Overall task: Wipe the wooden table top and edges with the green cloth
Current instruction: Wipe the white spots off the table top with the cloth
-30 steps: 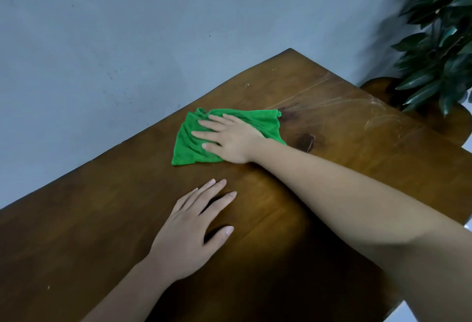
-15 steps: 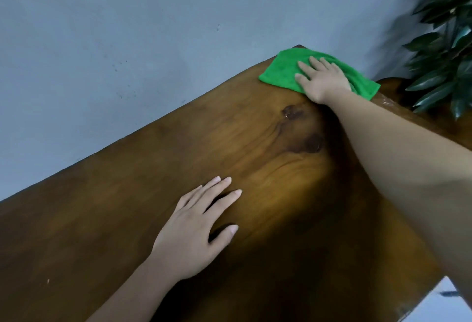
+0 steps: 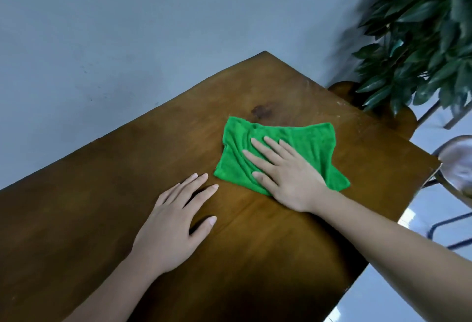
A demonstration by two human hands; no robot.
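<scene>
Grey wall fills my view behind. Wooden table runs diagonally, far corner against wall. Leafy plant beyond table's far right edge, blurred. I see my right hand flat, fingers spread, palm pressing green cloth onto table top, right of centre, near right edge. Cloth crumpled, lying wholly on top. My left hand flat on bare wood, fingers extended, gripping nothing, fingertips just beside cloth, not touching.
</scene>
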